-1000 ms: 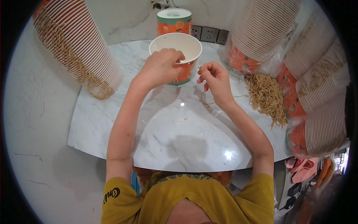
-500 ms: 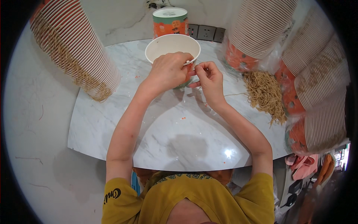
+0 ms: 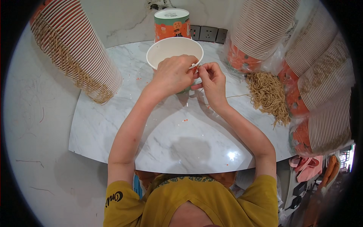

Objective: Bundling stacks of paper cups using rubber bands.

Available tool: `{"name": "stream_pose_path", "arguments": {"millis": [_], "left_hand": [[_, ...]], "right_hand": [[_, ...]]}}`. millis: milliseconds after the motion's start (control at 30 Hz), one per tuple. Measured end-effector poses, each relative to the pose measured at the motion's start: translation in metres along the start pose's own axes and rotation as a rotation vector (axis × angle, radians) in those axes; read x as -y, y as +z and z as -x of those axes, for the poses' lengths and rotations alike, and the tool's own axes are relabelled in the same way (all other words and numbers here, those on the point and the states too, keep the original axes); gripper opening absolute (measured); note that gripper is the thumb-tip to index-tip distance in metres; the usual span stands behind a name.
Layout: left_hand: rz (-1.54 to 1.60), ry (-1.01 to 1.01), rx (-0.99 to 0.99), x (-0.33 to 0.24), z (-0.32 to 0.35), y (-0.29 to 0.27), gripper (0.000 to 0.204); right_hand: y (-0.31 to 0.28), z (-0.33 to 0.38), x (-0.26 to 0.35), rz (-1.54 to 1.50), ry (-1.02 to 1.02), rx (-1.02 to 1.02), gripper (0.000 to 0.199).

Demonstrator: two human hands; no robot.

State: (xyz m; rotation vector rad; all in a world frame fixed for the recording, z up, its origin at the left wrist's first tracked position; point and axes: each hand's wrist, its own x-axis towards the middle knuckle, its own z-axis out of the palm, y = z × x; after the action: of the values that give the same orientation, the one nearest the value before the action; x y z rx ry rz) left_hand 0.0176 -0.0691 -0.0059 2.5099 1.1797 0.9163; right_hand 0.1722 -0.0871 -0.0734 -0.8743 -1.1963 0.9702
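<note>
Here, at the far left of a white marble desk (image 3: pixel 124 125), a long leaning stack of nested striped paper cups (image 3: pixel 75 49) rests with dried noodle strands clinging along its lower side. Moving right, the person's left forearm rises from the lower edge and bends inward, the left hand (image 3: pixel 174 73) curled over the near rim of an open white paper cup (image 3: pixel 166 51) that stands at the back middle of the desk; its grip is closed, fingers bunched together at the rim, pinching something too small to tell. Behind the cup stands a sealed orange and teal cup (image 3: pixel 171 24) near the wall sockets (image 3: pixel 208 33). Just beside the left hand, the right hand (image 3: pixel 212 81) meets it knuckle to knuckle, thumb and forefinger pressed together on the same small item, wrist angled down toward the right forearm. Small red specks lie scattered on the marble. Further right, a loose heap of dried noodles (image 3: pixel 268 92) lies on the desk, bordered by more bagged cup stacks (image 3: pixel 321 75).
</note>
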Motion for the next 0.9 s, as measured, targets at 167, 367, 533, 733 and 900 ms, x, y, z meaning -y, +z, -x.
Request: {"name": "stream_pose_path", "arguments": {"millis": [167,367,533,733,900], "left_hand": [[0.007,0.005,-0.013,0.001,0.001,0.001,0.019],[0.013,-0.008,0.007,-0.001,0.001,0.002,0.017],[0.026,0.006,0.004,0.0,0.0,0.001,0.017],[0.12,0.018,0.122,0.004,-0.001,-0.011,0.022],[0.364,-0.152,0.268,0.013,-0.005,-0.021,0.026]], "right_hand": [[0.002,0.0,-0.001,0.002,-0.005,-0.004,0.013],[0.0,-0.001,-0.004,0.035,-0.035,-0.005,0.013],[-0.001,0.0,0.004,0.033,0.02,-0.003,0.013],[-0.008,-0.001,0.013,-0.016,0.073,0.011,0.014],[-0.006,-0.001,0.02,0.05,0.084,0.022,0.015]]}}
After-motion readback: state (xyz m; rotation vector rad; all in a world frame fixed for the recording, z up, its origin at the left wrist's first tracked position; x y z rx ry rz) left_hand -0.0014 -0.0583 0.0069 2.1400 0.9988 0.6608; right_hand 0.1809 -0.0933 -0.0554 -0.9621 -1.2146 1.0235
